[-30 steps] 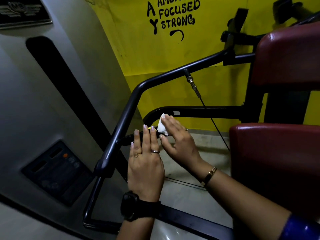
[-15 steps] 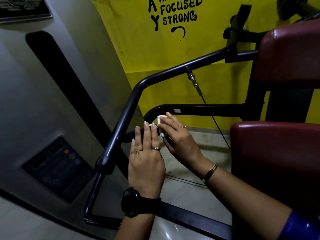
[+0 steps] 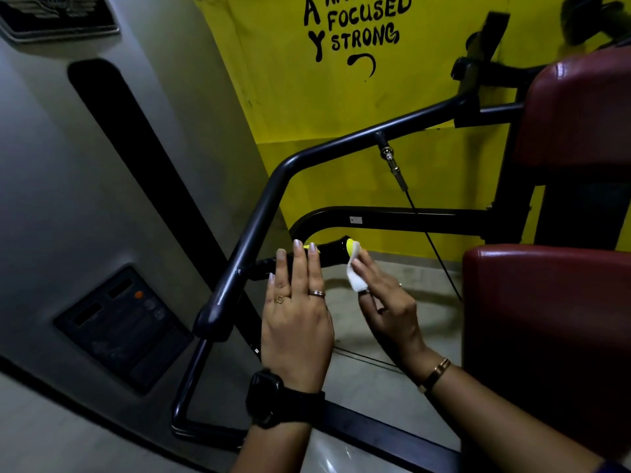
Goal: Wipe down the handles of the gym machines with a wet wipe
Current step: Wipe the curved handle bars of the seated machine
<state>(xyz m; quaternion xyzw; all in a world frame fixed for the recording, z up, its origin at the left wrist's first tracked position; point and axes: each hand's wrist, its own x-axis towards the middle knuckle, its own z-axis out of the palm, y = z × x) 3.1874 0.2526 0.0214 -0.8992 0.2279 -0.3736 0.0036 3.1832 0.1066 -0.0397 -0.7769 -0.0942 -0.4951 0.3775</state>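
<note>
The left hand [image 3: 295, 322] lies flat and open, its 4 fingers straight and close together across the near part of the short black handle [image 3: 333, 250], fingertips reaching just past it. It wears 2 rings and a black watch [image 3: 264, 397] at the wrist. The right hand [image 3: 389, 308] is partly curled and pinches a small folded white wet wipe [image 3: 355, 273] between thumb and fingers. The wipe's upper edge sits against the yellow end cap [image 3: 350, 246] at the right tip of the handle. A gold bracelet [image 3: 435, 373] circles that wrist. The handle juts out to the right from a curved dark bar [image 3: 252, 240], with a yellow wall [image 3: 341, 107] behind and a red seat pad [image 3: 546, 302] at the right. Compared with 0.5 s ago, the right hand has slid right along the handle: then it was pressed up beside the left fingertips with the wipe nearly hidden, and now the 2 hands are apart, with a bare stretch of black grip showing between them and the wipe at the handle's end. The left hand has kept its flat rest on the handle.
</note>
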